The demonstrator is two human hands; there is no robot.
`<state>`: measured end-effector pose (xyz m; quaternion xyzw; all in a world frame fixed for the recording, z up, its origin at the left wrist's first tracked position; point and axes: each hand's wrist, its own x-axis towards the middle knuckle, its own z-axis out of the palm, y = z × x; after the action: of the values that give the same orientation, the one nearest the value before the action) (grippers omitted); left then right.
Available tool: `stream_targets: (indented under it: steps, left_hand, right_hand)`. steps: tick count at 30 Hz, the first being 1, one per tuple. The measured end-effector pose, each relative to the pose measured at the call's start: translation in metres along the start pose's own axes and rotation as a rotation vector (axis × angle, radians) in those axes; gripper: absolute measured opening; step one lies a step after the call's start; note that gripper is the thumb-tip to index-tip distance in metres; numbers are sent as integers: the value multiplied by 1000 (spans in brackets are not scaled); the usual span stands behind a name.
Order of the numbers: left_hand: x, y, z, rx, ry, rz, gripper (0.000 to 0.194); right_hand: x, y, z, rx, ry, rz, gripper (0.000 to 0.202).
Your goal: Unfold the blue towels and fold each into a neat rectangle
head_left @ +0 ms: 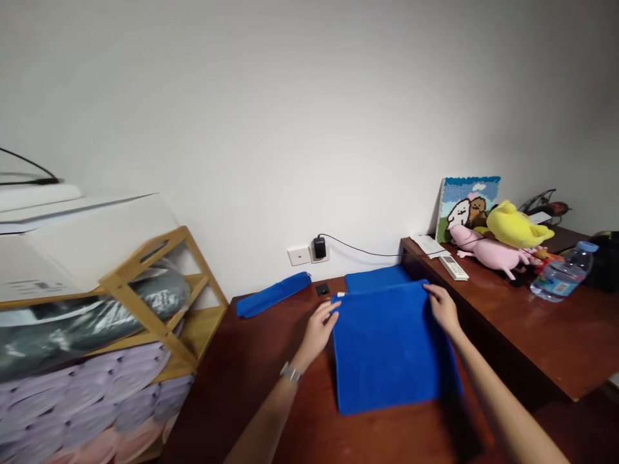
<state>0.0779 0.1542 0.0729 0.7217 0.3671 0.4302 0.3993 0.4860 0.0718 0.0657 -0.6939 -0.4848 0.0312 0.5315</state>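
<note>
Cloth (391, 348), blue, partly hides flat blue piece (374, 278) at 12 o'clock. Right hand (442, 308): fingers clamped on 1 o'clock corner. Left hand (320, 327): at 10 o'clock corner, grip unclear.

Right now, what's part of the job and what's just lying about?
Job:
spread blue cloth, left hand and right hand at its far corners
probably second blue cloth, narrow blue strip

Lying about:
white remote control
pink plush toy
yellow plush toy
plastic bottle
dog picture
</note>
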Motion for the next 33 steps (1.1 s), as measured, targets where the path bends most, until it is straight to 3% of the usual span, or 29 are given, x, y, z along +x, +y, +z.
stream_targets:
  steps: [3,5,6,8,10,12,15,17,19,22,26,29,33]
  left_hand:
    - [81,-8,23,27,15,-62,55]
    - [103,-19,34,99,65,-99,53]
    - [100,-27,35,142,79,-93,50]
    - [69,-50,26,250,59,-37,45]
    - [10,-79,1,417,15,17,41]
    - [-61,-112,-41,611,51,3,40]
    - [-158,-152,-120,838,149,-52,43]
    - [-204,-164,-170,968,230,-93,46]
    - [-231,-163,-205,1065,290,-134,48]
    - [-246,-148,-225,1122,326,-159,50]
    - [-244,-131,-215,1104,354,-177,48]
    - [-245,-124,-208,1067,365,-202,45]
    - [-249,-119,-207,1026,352,-222,44]
  right_hand:
    - [73,-32,47,-159,-20,9,52]
    - [81,-41,77,-264,25,-1,55]
    - [71,-39,88,-304,45,-29,55]
    - [29,-26,101,-349,39,-110,53]
    - [-33,-5,99,-356,-20,-156,49]
    - [-99,16,85,-347,-73,-108,48]
    - [-178,35,54,-327,-157,-9,50]
    - [-206,39,38,-318,-163,47,49]
    - [-216,35,31,-309,-153,91,49]
    - [-212,14,47,-270,-172,117,50]
    - [-202,-52,116,-116,-363,18,44]
    - [-198,-127,191,-45,-586,-139,46]
    - [-192,-225,298,-129,-847,-419,49]
